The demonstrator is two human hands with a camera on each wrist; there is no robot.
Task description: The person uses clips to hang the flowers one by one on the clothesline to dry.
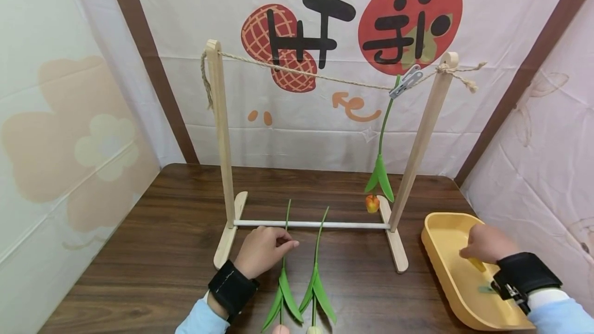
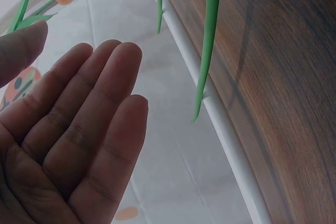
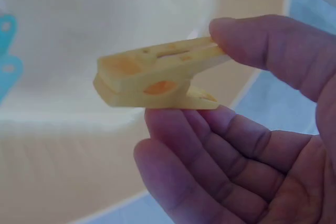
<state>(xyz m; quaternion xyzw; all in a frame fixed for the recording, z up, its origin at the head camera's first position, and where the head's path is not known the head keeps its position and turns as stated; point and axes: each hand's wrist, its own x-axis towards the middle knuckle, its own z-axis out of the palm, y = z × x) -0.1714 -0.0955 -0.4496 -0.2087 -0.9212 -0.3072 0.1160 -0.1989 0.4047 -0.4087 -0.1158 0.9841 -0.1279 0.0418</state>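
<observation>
On the dark wooden counter point(image 1: 162, 251) stands a small wooden drying rack point(image 1: 221, 133) with a twine line point(image 1: 325, 77) strung between its two posts.

The left hand point(image 1: 262, 249) rests just in front of the rack's white bottom rail point(image 1: 311, 224), left of centre. Its fingers point(image 2: 105, 108) are straight and spread loosely, gripping nothing, with the fingertips beside the stem of the nearer of two artificial tulips point(image 1: 284, 277). Both tulips lie on the counter with their stems crossing the rail; the second tulip point(image 1: 316, 272) lies just right of the first.

The right hand point(image 1: 487, 244) is over the yellow tray point(image 1: 441, 259), which sits on the counter to the right of the rack's right foot. Thumb and fingers pinch a yellow clothespin point(image 3: 157, 80) by its handle end. A teal clip point(image 3: 8, 61) lies blurred in the tray.

A third tulip point(image 1: 380, 169) hangs head-down from the line near the right post, held by a grey clothespin point(image 1: 406, 81), its orange bloom just above the rack's foot.
</observation>
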